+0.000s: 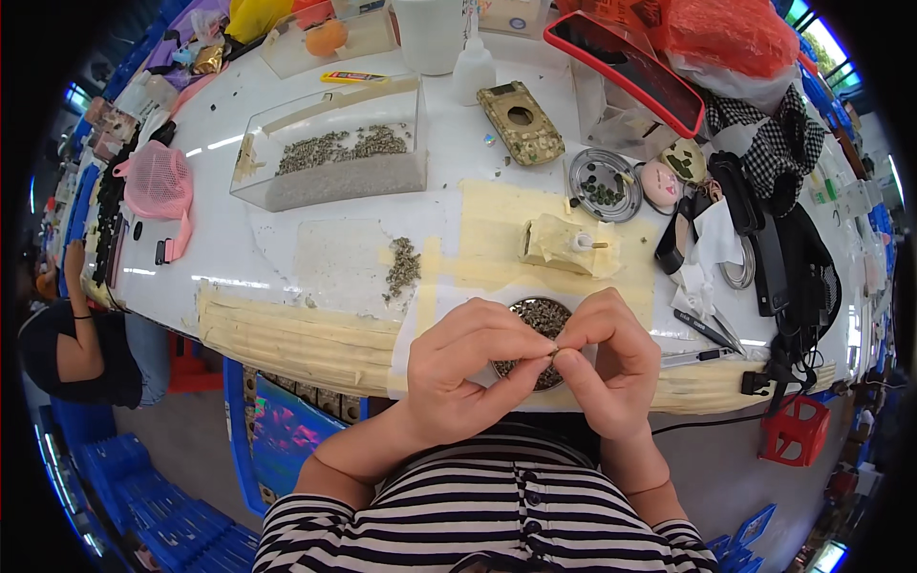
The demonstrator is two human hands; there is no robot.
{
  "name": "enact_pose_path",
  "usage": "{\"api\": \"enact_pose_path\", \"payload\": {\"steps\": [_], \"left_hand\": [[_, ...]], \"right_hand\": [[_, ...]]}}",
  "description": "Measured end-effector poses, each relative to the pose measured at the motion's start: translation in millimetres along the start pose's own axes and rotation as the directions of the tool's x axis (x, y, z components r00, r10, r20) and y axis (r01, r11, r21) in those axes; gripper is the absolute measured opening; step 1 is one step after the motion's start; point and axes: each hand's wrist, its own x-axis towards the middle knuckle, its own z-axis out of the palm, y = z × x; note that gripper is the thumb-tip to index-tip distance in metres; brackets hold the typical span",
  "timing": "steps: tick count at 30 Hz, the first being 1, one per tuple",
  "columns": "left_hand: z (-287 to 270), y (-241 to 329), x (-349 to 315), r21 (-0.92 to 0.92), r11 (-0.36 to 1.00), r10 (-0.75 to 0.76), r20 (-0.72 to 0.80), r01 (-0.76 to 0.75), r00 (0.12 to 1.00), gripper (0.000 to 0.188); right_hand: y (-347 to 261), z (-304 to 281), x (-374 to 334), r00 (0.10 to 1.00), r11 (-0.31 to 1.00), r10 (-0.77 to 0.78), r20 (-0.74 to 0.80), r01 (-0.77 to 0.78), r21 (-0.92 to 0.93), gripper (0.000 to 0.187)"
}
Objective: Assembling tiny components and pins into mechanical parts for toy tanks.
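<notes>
Both my hands meet over a round dish full of small grey-brown parts. Thumb and forefinger of my left hand are pinched together. My right hand pinches at the same spot, its fingertips touching the left ones. Whatever sits between the fingertips is tiny and mostly hidden. Just beyond the dish stands a block wrapped in masking tape, with a small white piece on top. A little pile of similar parts lies on the table to the left of it.
A clear bin of small parts stands at the left, near a pink mesh basket. Farther back are a camouflage toy tank hull, a white squeeze bottle and a red-cased phone. Tweezers lie at the right.
</notes>
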Motion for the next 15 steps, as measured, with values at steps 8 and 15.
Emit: {"api": "enact_pose_path", "payload": {"steps": [8, 15], "left_hand": [[4, 3, 6, 0.136, 0.986, 0.098, -0.027, -0.094, 0.995, 0.026], [-8, 5, 8, 0.202, 0.972, 0.100, 0.096, -0.118, 0.990, 0.024]], "right_hand": [[1, 3, 3, 0.979, 0.962, -0.193, -0.064, 0.176, -0.209, 0.013], [2, 2, 4, 0.978, 0.954, -0.207, -0.026, 0.196, -0.226, 0.011]]}}
